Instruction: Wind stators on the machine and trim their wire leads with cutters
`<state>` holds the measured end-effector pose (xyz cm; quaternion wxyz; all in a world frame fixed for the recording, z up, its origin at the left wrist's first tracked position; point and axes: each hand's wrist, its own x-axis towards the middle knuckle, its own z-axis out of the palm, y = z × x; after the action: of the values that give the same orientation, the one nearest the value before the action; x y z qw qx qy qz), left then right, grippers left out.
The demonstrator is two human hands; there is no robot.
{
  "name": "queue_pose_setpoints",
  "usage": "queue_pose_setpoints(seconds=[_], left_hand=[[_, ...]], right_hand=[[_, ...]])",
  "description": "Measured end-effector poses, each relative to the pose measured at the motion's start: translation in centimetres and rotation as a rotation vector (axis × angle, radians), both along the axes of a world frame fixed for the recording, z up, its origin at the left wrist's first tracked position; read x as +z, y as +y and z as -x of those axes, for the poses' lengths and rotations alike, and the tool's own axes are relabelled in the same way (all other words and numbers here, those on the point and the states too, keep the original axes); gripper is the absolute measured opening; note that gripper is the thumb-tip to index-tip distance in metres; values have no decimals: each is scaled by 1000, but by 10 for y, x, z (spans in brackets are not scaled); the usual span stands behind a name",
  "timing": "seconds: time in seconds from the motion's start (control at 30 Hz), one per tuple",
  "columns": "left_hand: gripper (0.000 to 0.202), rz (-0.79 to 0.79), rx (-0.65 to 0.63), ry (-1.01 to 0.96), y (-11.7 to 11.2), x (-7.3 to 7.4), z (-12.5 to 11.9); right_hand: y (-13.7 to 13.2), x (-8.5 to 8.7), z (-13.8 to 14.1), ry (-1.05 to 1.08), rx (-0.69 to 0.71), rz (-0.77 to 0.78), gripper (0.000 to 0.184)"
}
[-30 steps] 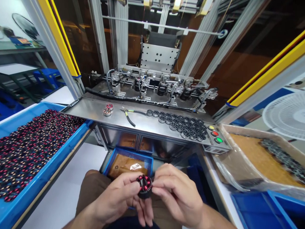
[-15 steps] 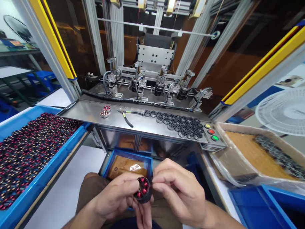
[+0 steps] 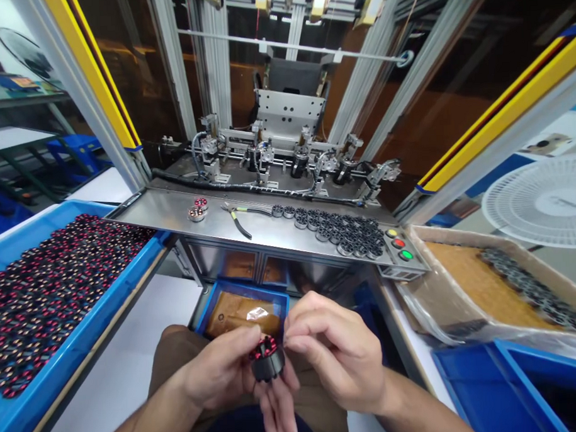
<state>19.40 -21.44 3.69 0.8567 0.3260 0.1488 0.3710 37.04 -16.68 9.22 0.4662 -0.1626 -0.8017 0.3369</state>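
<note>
My left hand (image 3: 222, 372) grips a small black stator (image 3: 267, 360) with red windings, held over my lap. My right hand (image 3: 335, 356) pinches at the stator's top right edge with thumb and forefinger. Behind the hands sits a small blue bin (image 3: 210, 307) with brown paper in it. A large blue tray (image 3: 84, 336) on the left holds many wound red and black stators. On the steel shelf (image 3: 174, 210) lie two wound stators (image 3: 197, 210), pliers (image 3: 238, 221) and a cluster of bare black stators (image 3: 345, 233).
A winding machine (image 3: 290, 146) stands behind the shelf inside a yellow-edged frame. Yellow, red and green buttons (image 3: 398, 243) sit at the shelf's right end. A cardboard box (image 3: 464, 266) with dark parts and another blue bin (image 3: 487, 385) are on the right. A white fan guard (image 3: 537, 201) lies beyond.
The stator has tilted so its windings face away from me and its black side shows. My right fingers shifted along its upper edge. The view moved slightly down.
</note>
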Motion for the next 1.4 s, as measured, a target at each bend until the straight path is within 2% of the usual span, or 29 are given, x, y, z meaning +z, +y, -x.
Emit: queue_pose_setpoints(seconds=[0.03, 0.07, 0.13, 0.27, 0.37, 0.47, 0.57, 0.67, 0.77, 0.9, 1.0, 1.1, 1.2, 1.3, 1.4], left_hand=[[51, -8, 12, 12, -1, 0, 0], [40, -26, 93, 32, -3, 0, -1], [26, -77, 326, 87, -6, 1, -2], [35, -203, 650, 133, -11, 2, -5], [43, -260, 782, 152, -12, 0, -7], [41, -259, 704, 216, -12, -4, -6], [29, -244, 628, 234, -12, -8, -5], [26, -274, 736, 265, -10, -10, -3], [27, -300, 819, 263, -4, -11, -1], [27, -250, 828, 198, 3, -10, 1], [28, -216, 795, 162, 5, -9, 1], [27, -217, 761, 134, 5, -8, 1], [27, -245, 748, 131, 6, -10, 2], [25, -345, 749, 167, 7, -12, 2], [28, -449, 688, 241, 6, -13, 4]], right_hand=[[0, 1, -1, 0, -9, -9, 11], [0, 1, -1, 0, -28, -13, 11], [-2, 2, -1, 1, -91, -2, 12], [-6, 0, 0, 2, -177, 58, 13], [-4, -3, 1, 16, -147, 78, 13], [-1, -6, 1, 36, -97, 68, 11], [-3, -8, 2, 51, -97, 67, 11], [-11, -9, 5, 104, -186, 132, 12], [-20, -11, 11, 128, -234, 383, 17], [-29, -24, 21, 170, -12, 883, 27], [-32, -40, 29, 282, 117, 1107, 31], [-33, -51, 32, 373, 168, 1193, 30], [-33, -53, 31, 471, 260, 1223, 33], [-31, -51, 30, 534, 367, 1254, 47], [-28, -51, 31, 504, 429, 1289, 43]])
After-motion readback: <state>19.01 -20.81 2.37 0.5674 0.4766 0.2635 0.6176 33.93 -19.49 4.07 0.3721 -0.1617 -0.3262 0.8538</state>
